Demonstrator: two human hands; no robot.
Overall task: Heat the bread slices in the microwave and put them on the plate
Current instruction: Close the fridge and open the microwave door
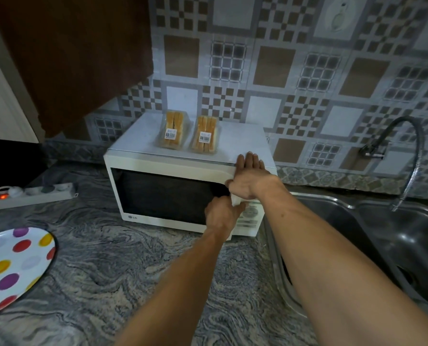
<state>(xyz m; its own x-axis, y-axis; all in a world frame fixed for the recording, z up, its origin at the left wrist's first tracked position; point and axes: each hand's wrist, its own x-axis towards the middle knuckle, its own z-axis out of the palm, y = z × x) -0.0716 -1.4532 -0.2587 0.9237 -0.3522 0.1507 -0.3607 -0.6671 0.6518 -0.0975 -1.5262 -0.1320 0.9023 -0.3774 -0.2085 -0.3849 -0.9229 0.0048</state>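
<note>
Bracing the microwave (173,196) top with flat right hand (250,176), left hand (222,213) grips its door handle; a jerk could topple both bread packs (173,132) lying on top, far from the plate (13,265) at the counter's left edge.

The microwave (183,191) stands at the worktop's (123,265) back edge against the wall. Two bread packs (173,133) (205,138) lie side by side on its top. The plate (13,268) lies at the left edge, the power strip (33,194) behind it, the sink (387,240) right of the microwave.
</note>
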